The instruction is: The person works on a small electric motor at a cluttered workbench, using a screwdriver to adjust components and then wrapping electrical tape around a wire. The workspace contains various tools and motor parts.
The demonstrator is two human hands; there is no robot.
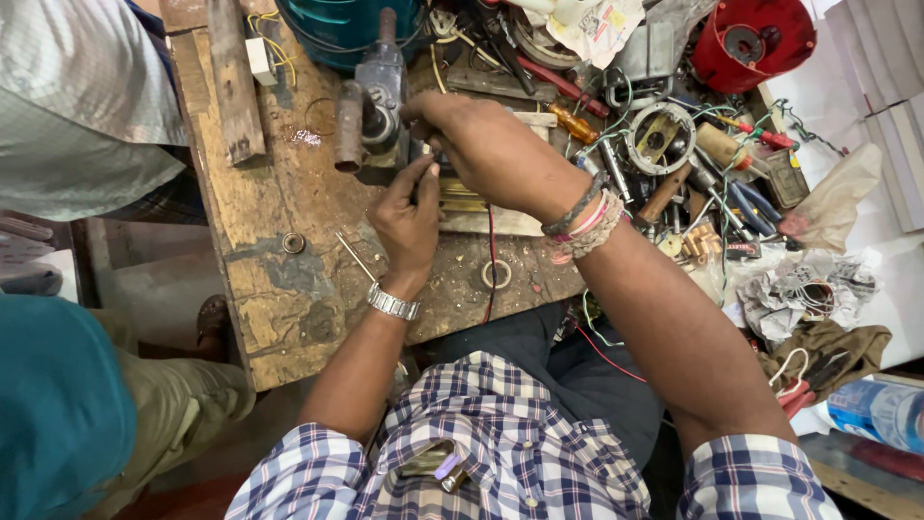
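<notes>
Worn wooden table (269,250), scarred and stained, seen from above, with the person seated at its near edge. Left hand (409,217): fingers curled, thumb and fingertips pinched on a small dark part (430,162) held just above the middle of the table; a metal watch (393,303) circles the wrist. Right hand (481,144): arched over from the right, fingers closed down on the same small part, so that both hands meet on it (its shape is mostly hidden by the fingers). Bracelets and threads (582,221) wrap the right wrist. A grey metal vise (375,101) stands just beyond the hands, toward the far edge, touching or nearly touching the held part; which of the two cannot be told. Beneath the hands lies a pale block (476,217), crossed by a red wire (491,260) running to the near edge. A thin metal rod (354,255) and a small ring (294,243) lie left of the left hand; a larger ring (497,274) lies near the near edge. The far right corner holds a heap of tools, among them a round metal housing (659,140), a wooden-handled tool (664,193) and a red cylindrical part (751,43). Another person's sleeve (77,106) shows beyond the left edge.
</notes>
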